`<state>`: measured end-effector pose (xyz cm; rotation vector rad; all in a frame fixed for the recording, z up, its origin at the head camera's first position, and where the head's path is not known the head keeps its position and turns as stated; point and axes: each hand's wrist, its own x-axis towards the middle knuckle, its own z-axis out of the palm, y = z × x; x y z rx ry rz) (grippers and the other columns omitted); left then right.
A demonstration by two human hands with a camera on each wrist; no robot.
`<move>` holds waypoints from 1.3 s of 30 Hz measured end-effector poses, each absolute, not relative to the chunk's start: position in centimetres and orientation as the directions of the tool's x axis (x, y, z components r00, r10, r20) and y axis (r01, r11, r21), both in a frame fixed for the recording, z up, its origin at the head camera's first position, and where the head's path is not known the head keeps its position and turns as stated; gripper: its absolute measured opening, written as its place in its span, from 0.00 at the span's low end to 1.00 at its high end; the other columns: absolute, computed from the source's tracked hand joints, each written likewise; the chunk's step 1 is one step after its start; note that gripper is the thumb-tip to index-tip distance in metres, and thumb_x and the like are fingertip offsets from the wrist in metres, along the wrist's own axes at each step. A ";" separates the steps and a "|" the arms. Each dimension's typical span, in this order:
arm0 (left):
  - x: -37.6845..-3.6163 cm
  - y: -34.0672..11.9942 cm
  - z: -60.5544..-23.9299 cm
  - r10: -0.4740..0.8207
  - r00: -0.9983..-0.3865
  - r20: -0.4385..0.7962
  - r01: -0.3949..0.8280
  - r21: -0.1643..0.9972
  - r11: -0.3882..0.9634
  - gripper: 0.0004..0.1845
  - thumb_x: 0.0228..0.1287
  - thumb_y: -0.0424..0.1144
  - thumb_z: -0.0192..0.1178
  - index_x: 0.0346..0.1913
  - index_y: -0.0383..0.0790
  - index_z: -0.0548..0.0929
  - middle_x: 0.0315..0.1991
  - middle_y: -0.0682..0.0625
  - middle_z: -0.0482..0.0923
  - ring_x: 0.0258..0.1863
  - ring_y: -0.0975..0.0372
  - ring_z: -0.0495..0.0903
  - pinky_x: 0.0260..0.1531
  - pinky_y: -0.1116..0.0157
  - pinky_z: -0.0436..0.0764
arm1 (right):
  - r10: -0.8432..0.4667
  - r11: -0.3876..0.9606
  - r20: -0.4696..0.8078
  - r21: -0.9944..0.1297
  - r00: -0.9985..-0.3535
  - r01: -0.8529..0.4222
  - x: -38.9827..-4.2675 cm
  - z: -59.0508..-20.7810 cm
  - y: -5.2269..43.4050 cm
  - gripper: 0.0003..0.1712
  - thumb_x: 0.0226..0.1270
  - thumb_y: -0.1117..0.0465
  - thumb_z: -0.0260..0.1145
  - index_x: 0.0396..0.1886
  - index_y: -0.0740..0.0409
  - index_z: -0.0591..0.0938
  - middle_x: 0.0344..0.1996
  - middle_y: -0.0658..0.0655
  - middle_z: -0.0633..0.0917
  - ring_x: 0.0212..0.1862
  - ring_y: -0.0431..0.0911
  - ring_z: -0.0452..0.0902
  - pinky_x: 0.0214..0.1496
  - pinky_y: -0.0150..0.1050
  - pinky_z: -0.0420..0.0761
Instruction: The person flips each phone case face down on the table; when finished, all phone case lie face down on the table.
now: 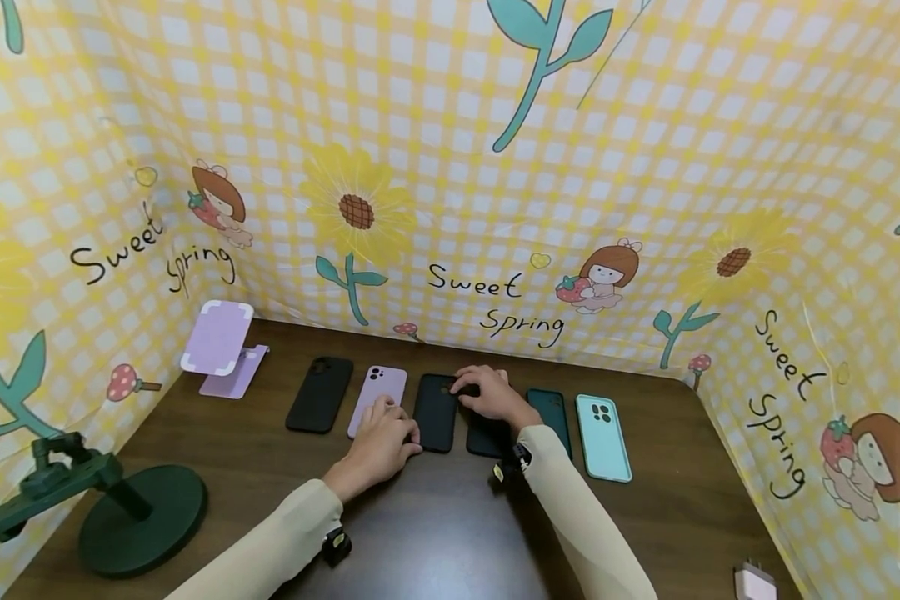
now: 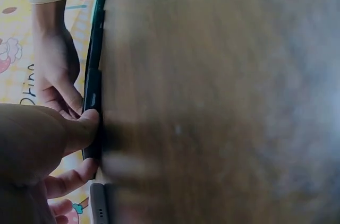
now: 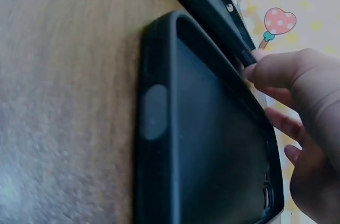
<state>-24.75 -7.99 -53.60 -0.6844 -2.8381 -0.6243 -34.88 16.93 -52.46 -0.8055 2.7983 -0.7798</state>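
Observation:
Several phone cases lie in a row on a brown table. My left hand (image 1: 378,446) lies over the lower part of a lilac case (image 1: 385,383), its thumb and a finger gripping the lower left edge of a black phone case (image 1: 435,421). At the top right corner of that same black case, my right hand (image 1: 491,396) pinches the edge between thumb and fingers, as the right wrist view shows at the black case (image 3: 212,14). Beneath my right wrist lies another dark case (image 1: 483,437), partly hidden, with its hollow side up (image 3: 218,128).
Left of the row are another black case (image 1: 319,396), a lilac folding stand (image 1: 221,342) and a dark green stand (image 1: 146,521). On the right lie a dark teal case (image 1: 551,412), a mint case (image 1: 603,437) and a charger (image 1: 754,581). Patterned cloth (image 1: 465,208) walls the back.

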 end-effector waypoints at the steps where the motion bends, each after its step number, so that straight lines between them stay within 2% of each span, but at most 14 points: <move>1: -24.7 -8.0 -53.6 0.400 -0.881 0.252 0.470 0.364 0.804 0.10 0.60 0.46 0.74 0.27 0.54 0.83 0.41 0.50 0.84 0.66 0.43 0.66 0.60 0.46 0.65 | -0.527 0.714 0.025 -0.529 -0.849 -0.459 -34.9 -52.4 17.0 0.12 0.74 0.61 0.66 0.53 0.47 0.88 0.68 0.54 0.79 0.73 0.56 0.69 0.70 0.60 0.57; 5: -24.5 -8.2 -53.5 0.399 -0.868 0.297 0.491 0.388 0.780 0.09 0.61 0.45 0.74 0.27 0.53 0.84 0.41 0.50 0.86 0.67 0.42 0.67 0.60 0.45 0.65 | -0.510 0.685 0.050 -0.581 -0.859 -0.440 -35.2 -52.3 17.0 0.17 0.74 0.63 0.66 0.60 0.47 0.85 0.67 0.54 0.80 0.71 0.54 0.72 0.76 0.64 0.55; 10: -24.2 -8.5 -53.3 0.387 -0.855 0.345 0.509 0.415 0.754 0.07 0.61 0.43 0.74 0.29 0.52 0.85 0.41 0.50 0.87 0.66 0.42 0.69 0.60 0.45 0.66 | -0.486 0.633 0.073 -0.658 -0.871 -0.408 -35.3 -52.2 16.9 0.27 0.75 0.64 0.65 0.71 0.52 0.77 0.68 0.56 0.78 0.67 0.56 0.76 0.73 0.61 0.69; 12: -24.1 -8.6 -53.2 0.381 -0.848 0.369 0.519 0.425 0.742 0.07 0.60 0.43 0.74 0.29 0.52 0.86 0.41 0.51 0.87 0.66 0.42 0.70 0.61 0.44 0.66 | -0.475 0.607 0.083 -0.690 -0.876 -0.394 -35.3 -52.2 16.8 0.27 0.75 0.65 0.65 0.71 0.54 0.77 0.67 0.57 0.78 0.65 0.56 0.76 0.68 0.58 0.75; 16: -23.9 -8.9 -53.2 0.368 -0.838 0.403 0.531 0.445 0.721 0.06 0.60 0.44 0.75 0.29 0.53 0.87 0.41 0.52 0.87 0.65 0.42 0.71 0.63 0.43 0.66 | -0.442 0.548 0.071 -0.768 -0.894 -0.332 -35.3 -52.2 16.6 0.26 0.75 0.66 0.63 0.71 0.54 0.77 0.66 0.57 0.80 0.65 0.55 0.77 0.66 0.56 0.76; 19: -23.9 -9.3 -53.2 0.363 -0.841 0.402 0.528 0.459 0.714 0.06 0.59 0.44 0.75 0.30 0.54 0.87 0.42 0.53 0.87 0.65 0.43 0.71 0.64 0.42 0.64 | -0.442 0.473 0.046 -0.837 -0.896 -0.276 -35.3 -52.1 16.4 0.28 0.76 0.67 0.62 0.73 0.54 0.74 0.69 0.58 0.79 0.70 0.56 0.75 0.68 0.56 0.76; 22: -24.1 -9.3 -52.8 0.373 -0.846 0.381 0.525 0.479 0.704 0.06 0.59 0.45 0.75 0.30 0.55 0.86 0.43 0.54 0.87 0.66 0.43 0.70 0.64 0.42 0.63 | -0.450 0.385 0.045 -0.892 -0.892 -0.239 -35.3 -52.1 16.2 0.28 0.76 0.69 0.61 0.74 0.56 0.74 0.68 0.60 0.80 0.70 0.54 0.76 0.65 0.50 0.80; 23: -24.1 -9.3 -52.5 0.380 -0.848 0.369 0.525 0.490 0.696 0.06 0.60 0.45 0.75 0.30 0.55 0.87 0.43 0.54 0.87 0.67 0.44 0.70 0.65 0.42 0.63 | -0.450 0.357 0.047 -0.906 -0.892 -0.228 -35.3 -52.2 16.2 0.28 0.76 0.70 0.61 0.73 0.56 0.74 0.67 0.61 0.81 0.68 0.53 0.78 0.62 0.47 0.80; 25: -24.1 -9.2 -52.1 0.393 -0.849 0.352 0.526 0.507 0.682 0.06 0.60 0.45 0.74 0.30 0.56 0.87 0.43 0.54 0.87 0.67 0.44 0.69 0.64 0.42 0.63 | -0.453 0.318 0.060 -0.921 -0.889 -0.224 -35.3 -52.4 16.2 0.27 0.76 0.71 0.60 0.71 0.56 0.75 0.62 0.64 0.84 0.58 0.48 0.83 0.53 0.41 0.80; 27: -24.1 -9.1 -51.9 0.404 -0.851 0.335 0.525 0.519 0.675 0.05 0.60 0.46 0.74 0.30 0.56 0.87 0.44 0.54 0.87 0.68 0.44 0.68 0.64 0.42 0.63 | -0.460 0.296 0.074 -0.927 -0.885 -0.232 -35.2 -52.5 16.1 0.26 0.75 0.73 0.60 0.70 0.55 0.77 0.58 0.65 0.86 0.47 0.44 0.82 0.47 0.37 0.76; 29: -24.0 -9.0 -51.8 0.413 -0.851 0.325 0.525 0.526 0.669 0.05 0.61 0.45 0.74 0.30 0.56 0.86 0.44 0.54 0.87 0.68 0.44 0.68 0.64 0.42 0.63 | -0.472 0.290 0.081 -0.926 -0.878 -0.241 -35.2 -52.6 16.0 0.26 0.74 0.74 0.59 0.69 0.55 0.77 0.56 0.65 0.87 0.42 0.42 0.79 0.45 0.37 0.73; 30: -23.9 -9.1 -51.8 0.417 -0.851 0.320 0.525 0.530 0.666 0.06 0.61 0.45 0.74 0.30 0.57 0.86 0.44 0.54 0.87 0.68 0.44 0.68 0.64 0.42 0.63 | -0.480 0.288 0.083 -0.925 -0.873 -0.246 -35.2 -52.7 16.0 0.26 0.74 0.75 0.59 0.69 0.55 0.77 0.56 0.65 0.87 0.42 0.41 0.79 0.46 0.36 0.73; 35: -23.8 -9.3 -52.2 0.447 -0.837 0.315 0.545 0.548 0.634 0.07 0.61 0.45 0.74 0.30 0.59 0.85 0.44 0.56 0.87 0.69 0.43 0.67 0.62 0.44 0.63 | -0.518 0.264 0.094 -0.928 -0.850 -0.263 -35.2 -52.8 15.9 0.23 0.75 0.73 0.59 0.66 0.56 0.77 0.64 0.60 0.83 0.55 0.41 0.84 0.55 0.36 0.77; 39: -23.6 -9.4 -52.3 0.479 -0.815 0.326 0.575 0.549 0.607 0.07 0.63 0.47 0.72 0.32 0.60 0.83 0.43 0.60 0.86 0.69 0.43 0.67 0.62 0.43 0.62 | -0.529 0.263 0.094 -0.927 -0.844 -0.269 -35.2 -52.6 16.0 0.22 0.75 0.72 0.60 0.65 0.55 0.78 0.64 0.59 0.83 0.56 0.42 0.84 0.56 0.36 0.77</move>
